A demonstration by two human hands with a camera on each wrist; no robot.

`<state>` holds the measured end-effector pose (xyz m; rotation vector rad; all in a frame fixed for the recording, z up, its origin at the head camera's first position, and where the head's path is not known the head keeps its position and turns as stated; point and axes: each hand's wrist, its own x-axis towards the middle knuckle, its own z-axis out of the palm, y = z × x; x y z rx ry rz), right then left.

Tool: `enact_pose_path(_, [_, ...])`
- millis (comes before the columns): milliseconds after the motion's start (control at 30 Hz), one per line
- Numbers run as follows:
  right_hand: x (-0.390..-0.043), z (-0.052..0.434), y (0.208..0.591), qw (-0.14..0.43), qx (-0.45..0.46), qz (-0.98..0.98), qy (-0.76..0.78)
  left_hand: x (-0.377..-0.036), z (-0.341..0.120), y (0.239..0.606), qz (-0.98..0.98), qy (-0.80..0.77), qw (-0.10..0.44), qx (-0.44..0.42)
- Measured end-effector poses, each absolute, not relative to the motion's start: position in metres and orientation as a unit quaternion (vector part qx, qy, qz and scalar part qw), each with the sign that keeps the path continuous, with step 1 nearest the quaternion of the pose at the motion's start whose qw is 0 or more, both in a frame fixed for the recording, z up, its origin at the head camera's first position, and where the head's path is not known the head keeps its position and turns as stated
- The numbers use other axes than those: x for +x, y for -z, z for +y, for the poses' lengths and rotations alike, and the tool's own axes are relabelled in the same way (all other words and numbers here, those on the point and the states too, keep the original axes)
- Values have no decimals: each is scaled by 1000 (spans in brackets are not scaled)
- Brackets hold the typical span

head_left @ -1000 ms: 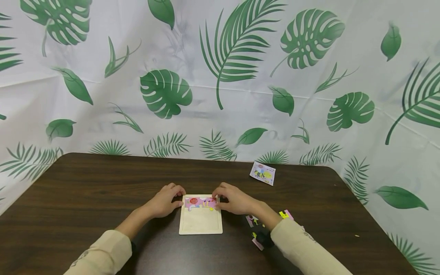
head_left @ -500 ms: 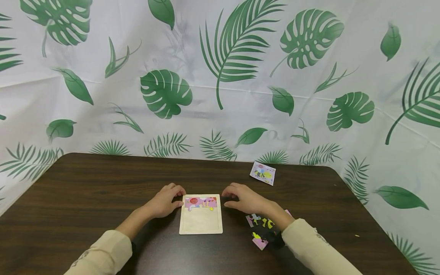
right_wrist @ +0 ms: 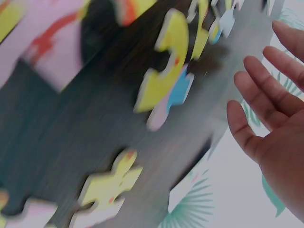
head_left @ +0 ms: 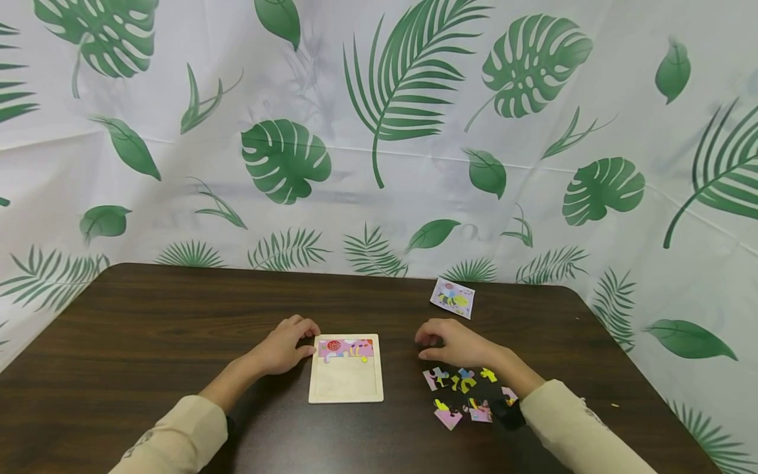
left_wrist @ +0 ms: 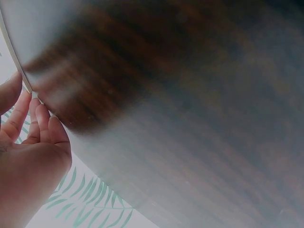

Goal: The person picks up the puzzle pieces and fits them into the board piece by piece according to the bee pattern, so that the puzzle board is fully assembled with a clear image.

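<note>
My left hand holds the upper left corner of a square wooden puzzle tray, thumb and index finger at its rim. Across the tray's top lies a row of joined pink puzzle pieces with a red round shape; bare wood shows below. In the left wrist view, the thumb and fingers meet the thin tray edge. My right hand hovers right of the tray with bent, relaxed fingers, holding nothing. Loose jigsaw pieces, among them a yellow one, lie beneath and nearer than that hand.
A small picture card with a bee lies near the table's back edge. Several puzzle pieces are scattered on the dark wooden table at the right. Behind it hangs a white cloth with green leaves.
My right hand has left the tray's upper right corner and moved rightward, uncovering more loose pieces. My left hand and the tray stay in place.
</note>
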<state>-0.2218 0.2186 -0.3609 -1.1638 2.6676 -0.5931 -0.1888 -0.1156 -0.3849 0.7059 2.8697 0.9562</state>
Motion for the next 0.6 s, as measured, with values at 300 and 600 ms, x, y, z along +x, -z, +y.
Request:
enact_pose_path(300, [-213,243,358,166,-391,877,224,-189,-116,385,923,-309,16,230])
enact_pose_path(600, [-204,249,363,172,-400,872,221,-190,-116,387,924,-308,20,225])
